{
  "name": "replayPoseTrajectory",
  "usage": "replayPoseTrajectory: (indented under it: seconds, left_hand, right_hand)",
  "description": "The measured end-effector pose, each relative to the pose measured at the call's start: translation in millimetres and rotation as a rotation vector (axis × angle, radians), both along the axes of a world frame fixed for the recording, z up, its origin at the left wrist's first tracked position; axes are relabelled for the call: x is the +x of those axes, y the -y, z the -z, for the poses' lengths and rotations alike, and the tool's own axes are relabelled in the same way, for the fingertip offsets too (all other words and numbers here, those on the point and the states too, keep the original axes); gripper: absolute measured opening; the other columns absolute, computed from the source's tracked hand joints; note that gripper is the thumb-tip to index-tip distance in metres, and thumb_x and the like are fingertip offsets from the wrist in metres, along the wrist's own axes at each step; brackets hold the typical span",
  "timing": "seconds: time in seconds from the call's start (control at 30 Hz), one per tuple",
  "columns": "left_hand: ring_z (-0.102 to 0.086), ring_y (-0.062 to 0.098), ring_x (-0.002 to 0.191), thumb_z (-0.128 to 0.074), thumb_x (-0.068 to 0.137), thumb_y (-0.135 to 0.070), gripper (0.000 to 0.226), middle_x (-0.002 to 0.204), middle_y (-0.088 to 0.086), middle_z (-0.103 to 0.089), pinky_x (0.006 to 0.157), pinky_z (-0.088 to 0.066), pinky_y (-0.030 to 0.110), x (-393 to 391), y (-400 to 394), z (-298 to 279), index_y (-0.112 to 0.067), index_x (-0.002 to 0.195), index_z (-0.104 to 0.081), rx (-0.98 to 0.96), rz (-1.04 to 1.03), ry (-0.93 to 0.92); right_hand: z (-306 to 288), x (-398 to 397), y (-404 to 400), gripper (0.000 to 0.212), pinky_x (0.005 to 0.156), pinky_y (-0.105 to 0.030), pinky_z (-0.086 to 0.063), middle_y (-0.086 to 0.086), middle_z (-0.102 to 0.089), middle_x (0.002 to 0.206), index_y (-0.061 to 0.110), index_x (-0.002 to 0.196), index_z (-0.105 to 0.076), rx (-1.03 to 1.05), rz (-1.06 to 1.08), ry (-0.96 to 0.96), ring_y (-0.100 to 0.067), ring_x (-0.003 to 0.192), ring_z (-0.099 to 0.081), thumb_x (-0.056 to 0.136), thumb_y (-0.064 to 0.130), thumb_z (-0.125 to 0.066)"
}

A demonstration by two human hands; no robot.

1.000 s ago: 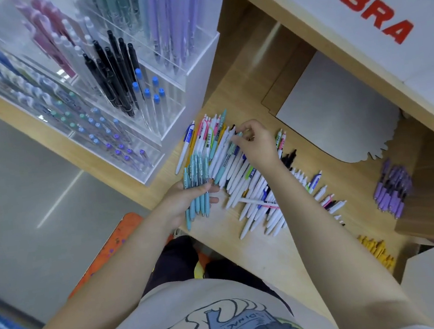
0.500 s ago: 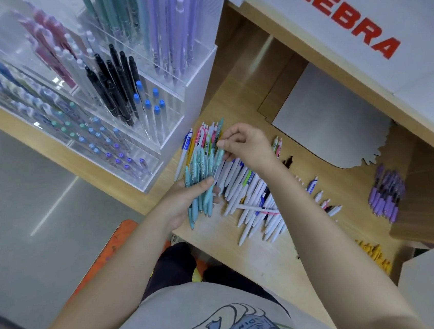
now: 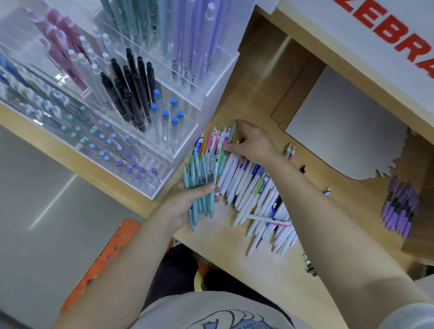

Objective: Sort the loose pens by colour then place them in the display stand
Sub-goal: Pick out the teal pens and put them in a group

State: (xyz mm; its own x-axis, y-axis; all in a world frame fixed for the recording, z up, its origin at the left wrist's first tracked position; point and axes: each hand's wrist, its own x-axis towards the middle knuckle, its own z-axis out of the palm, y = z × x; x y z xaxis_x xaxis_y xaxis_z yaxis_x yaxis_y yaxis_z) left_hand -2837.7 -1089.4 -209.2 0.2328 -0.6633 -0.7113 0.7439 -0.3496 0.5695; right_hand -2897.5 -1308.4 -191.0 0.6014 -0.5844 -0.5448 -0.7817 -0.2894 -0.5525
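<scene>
At the far end of the loose heap of mostly white-barrelled plastic pens point(image 3: 253, 187) on the pale wooden table point(image 3: 219, 249), my right hand point(image 3: 255, 144) sits on the fanned tips, fingers curled down onto a teal-barrelled pen point(image 3: 232, 133) that pokes out just past my index finger; looks like a pinch on it but fingertips are hidden among the barrels, so the exact hold is unclear. My left hand point(image 3: 187, 202) grips a bundle of light teal pens point(image 3: 199, 185), thumb across the barrels, held at the near-left edge of the heap, just touching the white ones. Key relation: the teal pen lies up and left of the right hand, long axis running diagonally from near-right to far-left, roughly parallel to the bundle. Bundle is down and left of it, close, so my guess is the next move is a short draw of that pen along its own axis toward the left hand. Right hand is the nearer one to it. Clear acrylic tiered display stand point(image 3: 135, 114) stands just left of both hands, with a teal slot at the top. Purple pens point(image 3: 399, 206) lie well apart at right
</scene>
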Motion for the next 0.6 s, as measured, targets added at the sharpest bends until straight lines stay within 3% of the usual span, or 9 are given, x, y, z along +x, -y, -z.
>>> replayPoseTrajectory:
  seconds: [0.1,0.23,0.3,0.43,0.53,0.6]
  left_hand:
    - [-0.074,0.018,0.083,-0.071,0.087,-0.011,0.022,0.090,0.003,-0.077,0.083,-0.057,0.043,3.8,0.1,-0.3,-0.012,0.109,-0.066,0.003,0.019,0.006]
    - [-0.073,0.018,0.087,-0.067,0.090,-0.010,0.019,0.091,0.002,-0.077,0.083,-0.058,0.037,8.3,-1.4,-1.7,-0.014,0.109,-0.066,-0.015,0.048,-0.006]
    - [-0.074,0.019,0.088,-0.065,0.093,-0.007,0.019,0.092,0.003,-0.077,0.082,-0.059,0.034,9.0,-1.8,-5.1,-0.014,0.110,-0.066,-0.030,0.046,-0.024]
    - [-0.074,0.020,0.091,-0.061,0.094,-0.002,0.023,0.096,0.003,-0.077,0.081,-0.059,0.031,10.0,-3.1,-11.4,-0.014,0.114,-0.064,-0.040,0.065,-0.042]
    - [-0.074,0.020,0.093,-0.063,0.093,-0.003,0.025,0.098,0.004,-0.077,0.081,-0.059,0.032,9.9,-3.1,-16.8,-0.014,0.116,-0.062,-0.051,0.090,-0.043]
    - [-0.074,0.022,0.092,-0.068,0.086,-0.006,0.030,0.098,0.005,-0.077,0.082,-0.059,0.033,7.6,0.2,-23.8,-0.013,0.115,-0.062,-0.068,0.101,-0.048]
  right_hand:
    - [2.1,7.8,3.2,0.077,0.059,-0.022,-0.052,0.000,-0.063,0.127,0.025,0.147,-0.041,-0.043,-0.014,-0.018,-0.013,0.054,-0.064,0.081,0.037,-0.079]
    - [-0.7,8.9,1.6,0.053,0.063,-0.024,-0.047,0.006,-0.061,0.109,0.019,0.127,-0.055,-0.068,0.095,0.084,-0.013,0.078,-0.057,0.082,0.031,-0.080]
    - [-5.5,8.1,-2.3,0.039,0.059,-0.020,-0.045,0.008,-0.057,0.094,0.017,0.116,-0.055,-0.051,0.160,0.173,-0.010,0.075,-0.055,0.085,0.027,-0.077]
    - [-26.7,0.4,-13.4,0.017,0.052,-0.019,-0.046,-0.007,-0.063,0.096,0.017,0.106,-0.055,0.025,0.348,0.402,-0.019,0.069,-0.063,0.094,0.016,-0.066]
    - [-50.9,-19.7,-19.9,0.013,0.053,-0.024,-0.049,-0.013,-0.068,0.088,0.015,0.105,-0.059,0.076,0.411,0.474,-0.019,0.063,-0.063,0.094,0.016,-0.066]
    - [-66.3,-36.5,-26.8,0.017,0.057,-0.026,-0.052,-0.007,-0.068,0.079,0.012,0.107,-0.060,0.164,0.408,0.483,-0.019,0.063,-0.064,0.092,0.015,-0.068]
